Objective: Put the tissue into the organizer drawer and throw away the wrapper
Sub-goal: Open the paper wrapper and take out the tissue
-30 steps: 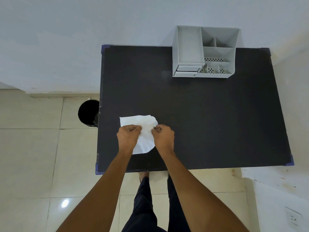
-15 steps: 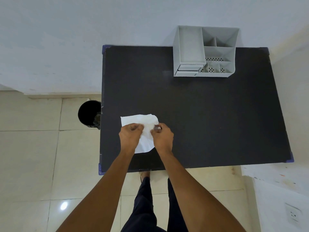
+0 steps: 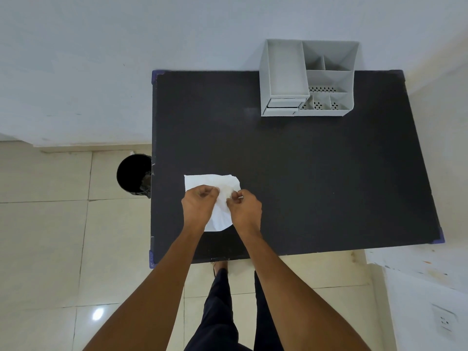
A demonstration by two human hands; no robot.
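Observation:
A white tissue (image 3: 211,183) lies spread on the black table (image 3: 316,173) near its front left part. My left hand (image 3: 198,207) pinches the tissue's middle from the left, and my right hand (image 3: 244,210) pinches it from the right, close beside the left. Between the fingers the tissue bunches up slightly. A grey organizer (image 3: 307,78) stands at the table's far edge, with small drawers (image 3: 281,106) at its front left, slightly pulled out. I cannot make out a separate wrapper.
A black bin (image 3: 133,174) stands on the tiled floor beside the table's left edge. White walls run behind and to the right. My legs show below the table's front edge. A socket (image 3: 444,320) sits low on the right wall.
Both hands stay on the tissue in nearly the same place. The fingertips have drawn the paper together a little in the middle.

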